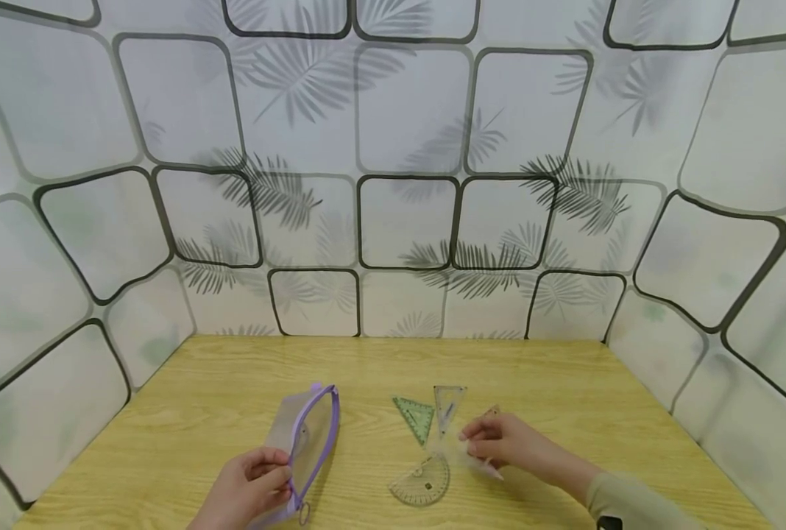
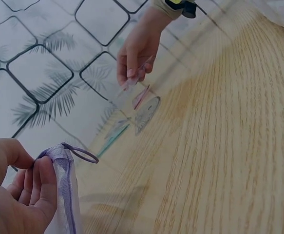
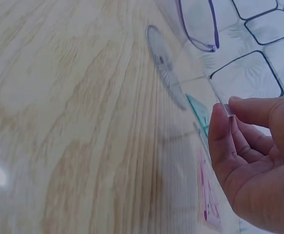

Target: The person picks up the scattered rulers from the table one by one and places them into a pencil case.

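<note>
My left hand point(image 1: 250, 489) grips the near edge of the purple-zipped mesh pouch point(image 1: 307, 434), which stands on the tabletop point(image 1: 565, 383) with its long axis running near to far. My right hand point(image 1: 505, 445) pinches a clear ruler point(image 1: 479, 464), lifted just right of the protractor point(image 1: 422, 478) and two set squares point(image 1: 426, 414). The pouch lies left of the ruler, with those pieces between them.

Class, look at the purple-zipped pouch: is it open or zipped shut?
Open: the pouch has its purple zip edges spread apart in a loop, and the left hand grips one edge.
</note>
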The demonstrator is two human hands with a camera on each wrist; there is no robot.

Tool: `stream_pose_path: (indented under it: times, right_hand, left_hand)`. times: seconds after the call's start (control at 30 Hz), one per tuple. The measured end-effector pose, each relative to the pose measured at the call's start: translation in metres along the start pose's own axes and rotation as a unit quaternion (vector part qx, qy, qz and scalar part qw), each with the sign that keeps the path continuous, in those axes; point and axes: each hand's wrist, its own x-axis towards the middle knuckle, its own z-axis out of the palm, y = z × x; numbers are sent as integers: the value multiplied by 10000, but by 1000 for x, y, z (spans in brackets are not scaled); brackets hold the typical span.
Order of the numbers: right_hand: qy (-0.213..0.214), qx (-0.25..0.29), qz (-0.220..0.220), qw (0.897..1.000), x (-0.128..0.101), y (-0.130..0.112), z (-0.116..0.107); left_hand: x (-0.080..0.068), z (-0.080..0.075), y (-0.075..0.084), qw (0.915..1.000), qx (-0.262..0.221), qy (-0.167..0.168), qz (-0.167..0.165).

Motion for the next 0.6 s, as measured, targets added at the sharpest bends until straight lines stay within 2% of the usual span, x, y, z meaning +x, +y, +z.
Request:
stream_pose_path:
  times: [0.3,0.6]
  right_hand:
    - [-17,161,-8,9999,10,-14,15]
    - [-38,199,-55,9998,20,-22,28]
  left_hand:
    - [-1,-4,2,9997,90,-232,57]
    - [-3,-2,4,9981,556,-93,238]
